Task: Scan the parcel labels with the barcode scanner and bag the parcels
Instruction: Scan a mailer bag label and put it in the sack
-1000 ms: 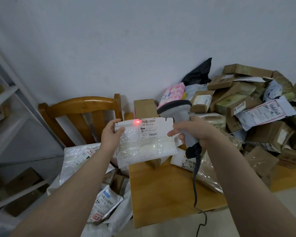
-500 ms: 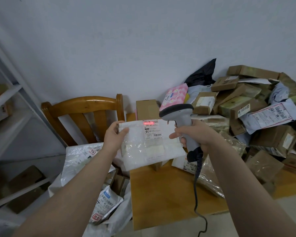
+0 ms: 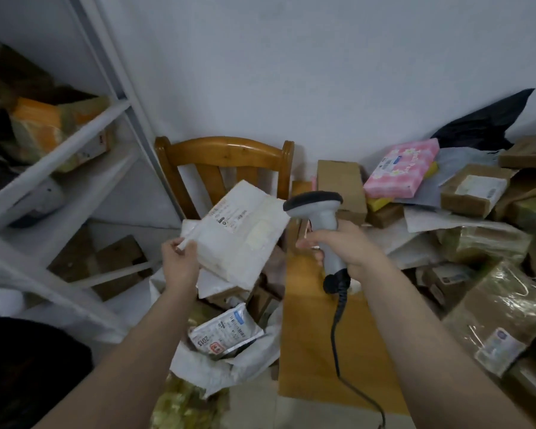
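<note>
The parcel [image 3: 239, 233] was white, the scanner [image 3: 317, 212] grey with black trim; a pink flowered box [image 3: 401, 168] lay at two o'clock.

A parcel sorting room: heaped cardboard parcels [image 3: 474, 196], shelving [image 3: 59, 156], barcode scanner [image 3: 319, 218].

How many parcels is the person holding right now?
1: the white mailer, pinched by the left hand above the white bag. The right hand grips only the scanner.

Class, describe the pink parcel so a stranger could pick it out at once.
Start at the wooden chair against the wall. Right of it lies a heap of brown boxes, and the pink parcel rests tilted on top. It alone is pink with pale flowers.
</note>
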